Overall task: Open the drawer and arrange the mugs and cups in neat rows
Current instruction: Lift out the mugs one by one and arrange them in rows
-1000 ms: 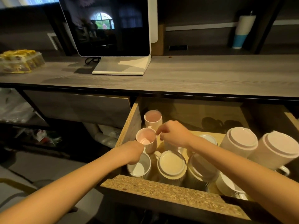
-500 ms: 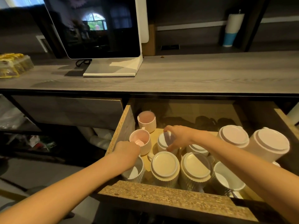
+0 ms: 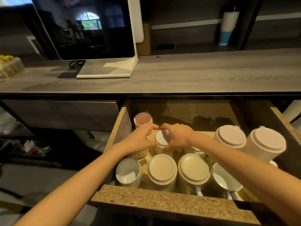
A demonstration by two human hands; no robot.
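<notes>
Left hand (image 3: 138, 141) moved up beside right hand (image 3: 177, 136) | right clamps upturned cup (image 3: 161, 139) | left grip unclear

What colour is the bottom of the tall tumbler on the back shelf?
Blue; the tumbler is white above it. Best seen in the head view.

The drawer (image 3: 162, 204) hangs open below the desk (image 3: 195, 75); a row of mugs (image 3: 162, 168) lines its front wall; a pair of mugs (image 3: 231, 136) sits behind, right. A monitor (image 3: 91, 30) stands on the desk, left.
</notes>
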